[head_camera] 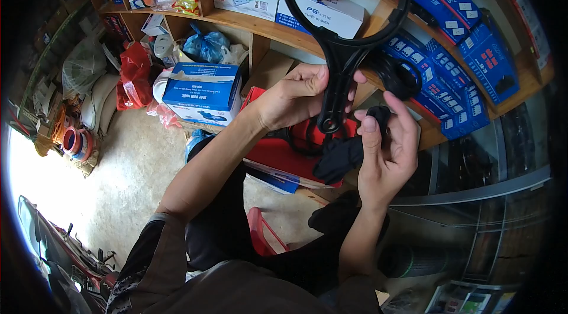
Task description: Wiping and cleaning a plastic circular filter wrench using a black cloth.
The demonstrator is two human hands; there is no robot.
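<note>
My left hand grips the handle of a black plastic filter-housing wrench, its large ring pointing away from me and the handle's hole end towards me. Just to the right, my right hand pinches a black cloth between thumb and fingers, and the cloth hangs down to the left. Below both hands is a red box, with a thin black ring-shaped item on it, partly hidden by the cloth. Another black ringed plastic piece rests near the shelf behind my right fingers.
Wooden shelves with boxed goods curve around ahead. A blue and white water pump box stands left of the red box. Blue cartons fill the right shelves, above a glass case. A red plastic stool stands below.
</note>
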